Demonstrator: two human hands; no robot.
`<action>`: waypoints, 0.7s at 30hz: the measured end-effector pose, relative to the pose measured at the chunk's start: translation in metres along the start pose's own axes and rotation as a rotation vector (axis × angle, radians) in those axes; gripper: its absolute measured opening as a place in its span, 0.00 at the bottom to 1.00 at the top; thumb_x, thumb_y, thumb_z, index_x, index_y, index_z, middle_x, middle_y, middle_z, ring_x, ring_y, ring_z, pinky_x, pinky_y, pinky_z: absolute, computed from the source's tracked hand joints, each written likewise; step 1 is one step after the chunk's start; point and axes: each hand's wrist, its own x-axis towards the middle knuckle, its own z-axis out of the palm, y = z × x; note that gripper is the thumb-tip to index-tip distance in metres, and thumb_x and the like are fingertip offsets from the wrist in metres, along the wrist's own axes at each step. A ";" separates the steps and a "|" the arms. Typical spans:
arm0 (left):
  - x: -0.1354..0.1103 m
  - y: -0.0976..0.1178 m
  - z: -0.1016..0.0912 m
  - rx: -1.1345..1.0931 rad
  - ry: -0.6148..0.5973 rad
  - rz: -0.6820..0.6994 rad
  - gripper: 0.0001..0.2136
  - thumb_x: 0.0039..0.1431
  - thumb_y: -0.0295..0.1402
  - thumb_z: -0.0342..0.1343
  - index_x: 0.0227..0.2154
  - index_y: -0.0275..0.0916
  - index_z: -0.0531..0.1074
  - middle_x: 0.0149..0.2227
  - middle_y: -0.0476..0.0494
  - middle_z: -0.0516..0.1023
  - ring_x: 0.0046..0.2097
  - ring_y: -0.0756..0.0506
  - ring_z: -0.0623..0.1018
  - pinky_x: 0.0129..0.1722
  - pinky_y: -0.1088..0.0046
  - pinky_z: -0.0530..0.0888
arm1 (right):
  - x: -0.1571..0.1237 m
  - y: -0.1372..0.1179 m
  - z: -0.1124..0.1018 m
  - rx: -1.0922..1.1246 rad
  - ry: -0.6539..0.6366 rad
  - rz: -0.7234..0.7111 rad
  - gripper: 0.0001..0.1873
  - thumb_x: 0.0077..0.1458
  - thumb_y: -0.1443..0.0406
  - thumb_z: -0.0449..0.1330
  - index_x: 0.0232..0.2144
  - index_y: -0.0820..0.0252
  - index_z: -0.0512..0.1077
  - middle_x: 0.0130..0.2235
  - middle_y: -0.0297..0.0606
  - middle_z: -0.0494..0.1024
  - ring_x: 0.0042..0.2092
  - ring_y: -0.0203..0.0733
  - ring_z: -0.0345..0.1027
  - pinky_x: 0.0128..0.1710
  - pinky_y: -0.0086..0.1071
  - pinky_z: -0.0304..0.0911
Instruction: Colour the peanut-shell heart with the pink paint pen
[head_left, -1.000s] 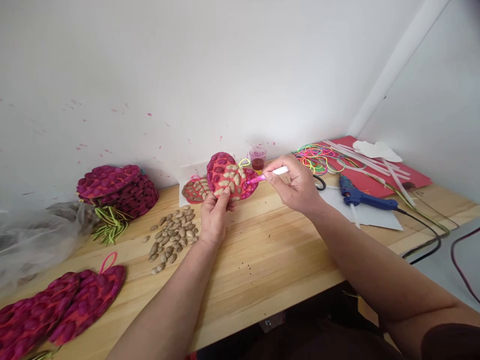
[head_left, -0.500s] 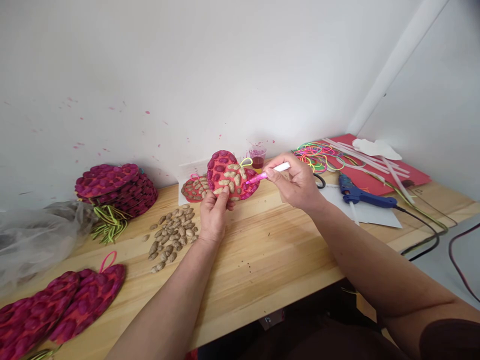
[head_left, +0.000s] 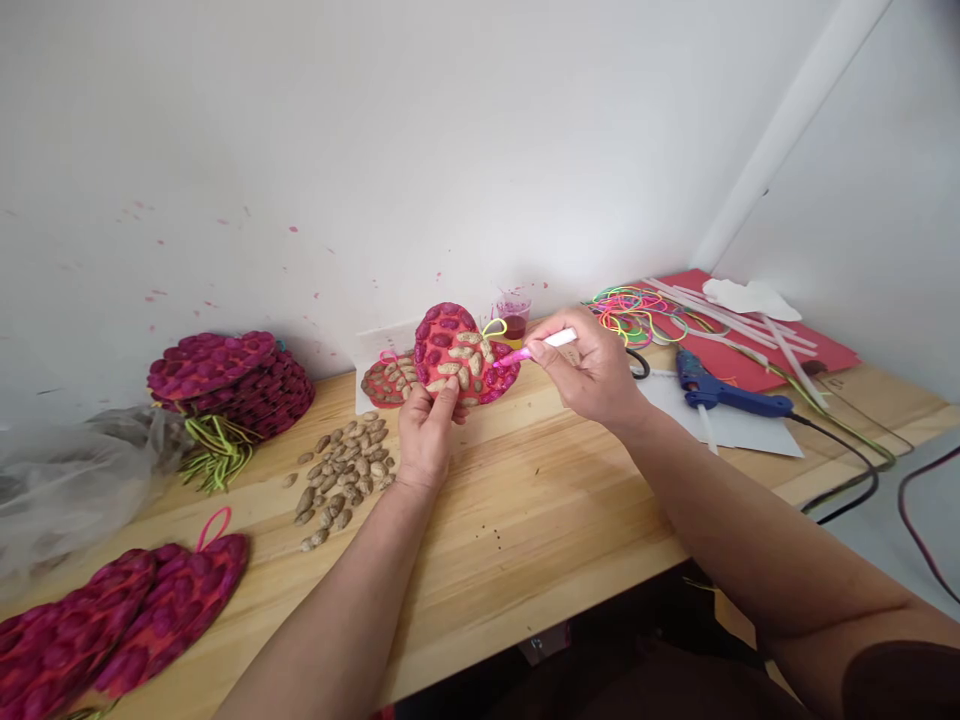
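My left hand [head_left: 425, 435] pinches the lower edge of a red heart-shaped piece [head_left: 459, 354] covered with peanut shells, some painted magenta and some bare, and holds it upright above the wooden table [head_left: 540, 510]. A yellow loop sits at its top. My right hand [head_left: 592, 372] grips a white-handled brush [head_left: 541, 346] whose pink tip touches the heart's right side. Behind the heart stands a small clear cup of dark red paint [head_left: 514, 318].
Loose peanuts [head_left: 341, 480] lie left of my left hand. An unpainted heart [head_left: 388, 380] rests behind. Painted hearts are stacked at the back left [head_left: 229, 375] and lie at the front left [head_left: 120, 620]. A blue glue gun [head_left: 724, 398], neon cords [head_left: 634, 312] and a red sheet [head_left: 757, 350] sit right.
The brush tip has shifted slightly on the heart's right side. Both hands stay almost where they were.
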 end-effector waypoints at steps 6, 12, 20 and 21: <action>0.000 -0.002 -0.002 0.031 -0.004 0.016 0.19 0.52 0.49 0.70 0.28 0.39 0.72 0.24 0.49 0.76 0.25 0.51 0.73 0.28 0.74 0.68 | -0.001 0.000 0.000 0.033 -0.002 0.009 0.08 0.66 0.56 0.62 0.36 0.52 0.73 0.37 0.37 0.81 0.40 0.45 0.74 0.42 0.41 0.68; -0.001 0.001 0.001 0.000 0.016 -0.008 0.20 0.49 0.49 0.71 0.28 0.39 0.72 0.24 0.50 0.76 0.24 0.51 0.72 0.27 0.74 0.68 | 0.000 -0.005 -0.001 -0.026 0.023 -0.044 0.08 0.66 0.58 0.62 0.35 0.51 0.74 0.35 0.36 0.81 0.40 0.45 0.73 0.44 0.42 0.67; 0.000 0.005 0.003 -0.029 0.059 -0.027 0.20 0.46 0.49 0.72 0.28 0.39 0.71 0.25 0.51 0.75 0.23 0.52 0.71 0.25 0.75 0.68 | 0.000 -0.010 -0.002 -0.079 -0.022 -0.083 0.08 0.66 0.59 0.62 0.33 0.52 0.73 0.33 0.37 0.80 0.39 0.46 0.70 0.44 0.44 0.65; 0.000 0.005 0.003 -0.031 0.061 -0.029 0.20 0.46 0.49 0.72 0.27 0.39 0.71 0.25 0.51 0.74 0.23 0.52 0.71 0.25 0.75 0.68 | 0.000 -0.011 -0.002 -0.077 -0.019 -0.087 0.08 0.66 0.59 0.62 0.33 0.52 0.73 0.33 0.37 0.80 0.39 0.46 0.70 0.44 0.44 0.65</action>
